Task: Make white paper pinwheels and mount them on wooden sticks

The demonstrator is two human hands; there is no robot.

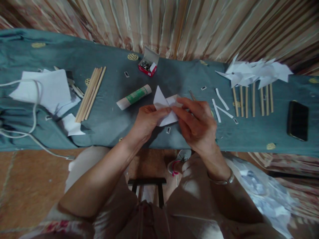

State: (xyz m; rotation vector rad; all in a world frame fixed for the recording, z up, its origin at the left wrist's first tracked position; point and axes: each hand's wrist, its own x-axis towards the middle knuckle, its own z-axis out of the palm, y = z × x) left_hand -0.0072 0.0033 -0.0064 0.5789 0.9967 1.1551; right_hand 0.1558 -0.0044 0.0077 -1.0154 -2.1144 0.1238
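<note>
Centre frame, over teal cloth-covered surface (112, 122) | left hand (147, 121) pinches folded white paper piece (161, 101) | right hand (196, 124) grips its right flap | likely best: corners aligned, firm pinch.

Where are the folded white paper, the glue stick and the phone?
folded white paper (159, 99): head view, on its upper pointed flap.
glue stick (134, 96): head view, on its green label.
phone (297, 120): head view, middle of its dark screen.
</note>
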